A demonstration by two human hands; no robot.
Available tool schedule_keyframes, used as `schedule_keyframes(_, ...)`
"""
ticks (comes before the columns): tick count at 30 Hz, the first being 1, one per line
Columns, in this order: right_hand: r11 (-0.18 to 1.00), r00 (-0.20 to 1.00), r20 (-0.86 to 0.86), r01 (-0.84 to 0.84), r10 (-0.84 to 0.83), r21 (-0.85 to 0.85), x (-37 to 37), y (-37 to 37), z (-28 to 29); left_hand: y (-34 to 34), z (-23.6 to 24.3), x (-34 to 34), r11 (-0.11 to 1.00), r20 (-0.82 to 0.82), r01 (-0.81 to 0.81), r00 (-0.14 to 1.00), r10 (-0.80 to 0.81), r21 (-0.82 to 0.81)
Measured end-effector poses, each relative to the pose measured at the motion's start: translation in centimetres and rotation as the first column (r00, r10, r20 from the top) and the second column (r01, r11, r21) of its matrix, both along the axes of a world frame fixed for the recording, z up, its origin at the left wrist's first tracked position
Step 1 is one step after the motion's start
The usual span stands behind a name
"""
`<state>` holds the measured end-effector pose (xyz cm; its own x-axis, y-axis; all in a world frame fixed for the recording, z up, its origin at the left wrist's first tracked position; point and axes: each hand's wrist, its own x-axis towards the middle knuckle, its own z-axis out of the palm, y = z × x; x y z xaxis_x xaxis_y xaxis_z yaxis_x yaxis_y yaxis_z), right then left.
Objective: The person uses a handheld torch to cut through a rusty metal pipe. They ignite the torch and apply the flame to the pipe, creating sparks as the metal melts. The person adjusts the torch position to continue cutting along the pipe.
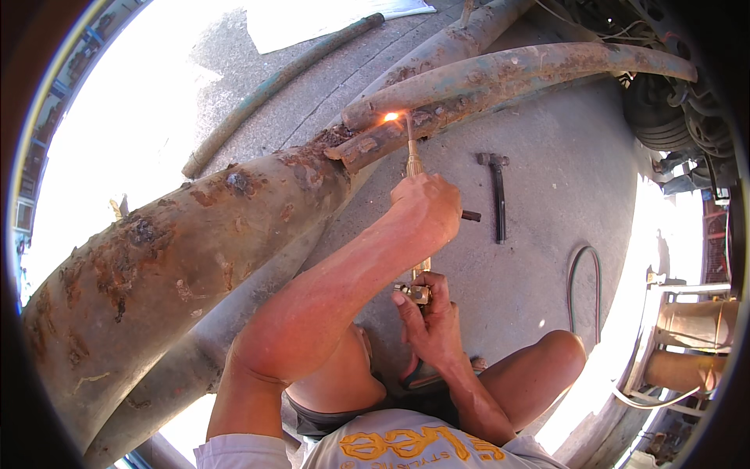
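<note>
Head view: the left hand [428,199] grips the torch [414,164], the right hand [433,320] its valve end [419,295]; a steady hold should serve the flame [391,116] on the pipe [508,75], beyond both. Left of them, the trunk pipe [226,227] may limit swing; right, a hammer [499,203] and hose [573,289] lie apart.

A person's left hand [430,202] grips a brass torch [415,160] behind its nozzle [411,131], while the right hand [437,322] holds the valves [419,295] at its rear. An orange glow [391,116] flares beside the tip, where a curved pipe [516,69] lies along a rusty pipe [376,145]. A large pipe [199,227] stretches left; a hammer [498,195] and a hose [572,289] lie on the concrete floor [547,242].
</note>
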<state>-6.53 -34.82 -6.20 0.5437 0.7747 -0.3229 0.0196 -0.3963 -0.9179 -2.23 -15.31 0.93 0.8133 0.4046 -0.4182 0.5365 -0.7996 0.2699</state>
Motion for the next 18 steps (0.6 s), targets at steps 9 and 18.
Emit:
schedule_keyframes(9,1.000,0.992,0.127,-0.025,0.023,0.017,0.35,0.00,0.19,0.24,0.28,0.49,1.000,-0.060,0.004,0.998,-0.005,-0.030)
schedule_keyframes(18,0.997,0.985,0.170,-0.046,0.035,0.063,0.58,-0.01,0.55,0.40,-0.12,0.33,0.999,-0.025,0.012,1.000,-0.013,-0.036)
